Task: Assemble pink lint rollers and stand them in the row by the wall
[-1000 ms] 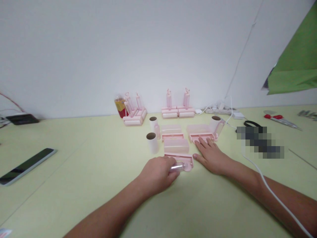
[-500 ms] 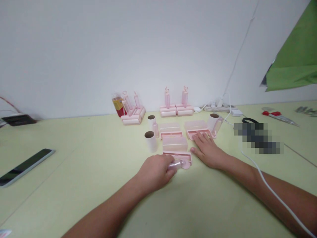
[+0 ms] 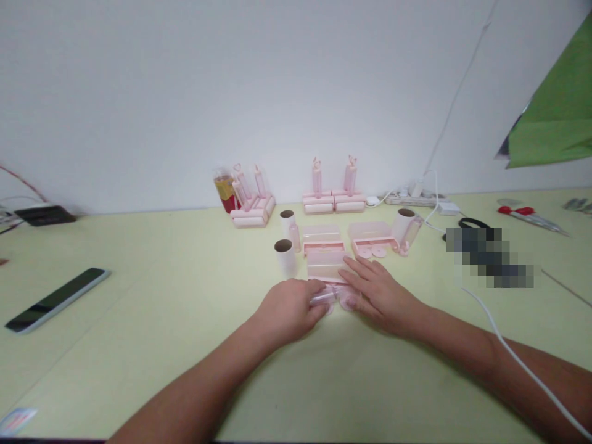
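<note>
The left hand (image 3: 292, 311) is closed around a clear tube (image 3: 322, 298), thumb on its near side. The tube's long axis runs roughly crosswise, from that grip toward the right hand (image 3: 386, 299), so its exposed end faces the right thumb just beside it. A round pink piece (image 3: 346, 300) lies between that end and the thumb; whether the right hand pinches it or merely rests there I cannot tell. Just beyond is the nearest pink box (image 3: 333, 282), largely hidden by both hands, its long side nearly parallel to the tube; whether the two touch is unclear. Its cloudy lid (image 3: 324, 265) opens away from the person, and the right fingertips overlap the lid's right end. Farther off, a white roll (image 3: 287, 262) stands upright to the left, and another open box (image 3: 354, 246), holding two discs (image 3: 365, 252), lies to the right.
</note>
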Demonstrator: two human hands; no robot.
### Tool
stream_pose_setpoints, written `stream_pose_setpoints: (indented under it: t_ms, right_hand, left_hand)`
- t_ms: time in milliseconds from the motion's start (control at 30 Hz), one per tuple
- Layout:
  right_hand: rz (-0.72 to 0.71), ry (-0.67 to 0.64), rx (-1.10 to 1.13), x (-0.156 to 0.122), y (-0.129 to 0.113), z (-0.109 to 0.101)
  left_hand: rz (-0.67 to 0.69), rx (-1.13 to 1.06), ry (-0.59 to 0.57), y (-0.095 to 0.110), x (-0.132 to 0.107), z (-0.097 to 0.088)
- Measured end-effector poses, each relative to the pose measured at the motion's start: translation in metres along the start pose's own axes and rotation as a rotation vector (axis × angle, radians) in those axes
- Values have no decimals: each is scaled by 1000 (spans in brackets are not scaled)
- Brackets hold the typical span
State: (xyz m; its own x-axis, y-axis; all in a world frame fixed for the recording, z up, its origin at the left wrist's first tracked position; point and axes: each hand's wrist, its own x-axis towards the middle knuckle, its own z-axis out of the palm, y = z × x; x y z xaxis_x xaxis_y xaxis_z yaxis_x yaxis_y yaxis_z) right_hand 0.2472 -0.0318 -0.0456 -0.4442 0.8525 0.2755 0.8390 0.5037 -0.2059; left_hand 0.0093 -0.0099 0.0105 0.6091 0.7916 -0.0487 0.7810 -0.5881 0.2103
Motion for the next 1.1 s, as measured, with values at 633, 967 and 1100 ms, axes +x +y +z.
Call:
stream_pose_setpoints:
  t_ms: [633, 967, 1100]
  right_hand:
    - [10, 133, 22, 2, -2, -18]
    - [37, -89, 11, -6, -9, -19]
    - [43, -100, 19, 0, -6, -14]
  left_hand:
    - [-5, 57, -27, -3, 1, 6]
    - [-29, 99, -41, -6, 0, 6]
    - [-30, 116, -42, -12, 3, 9]
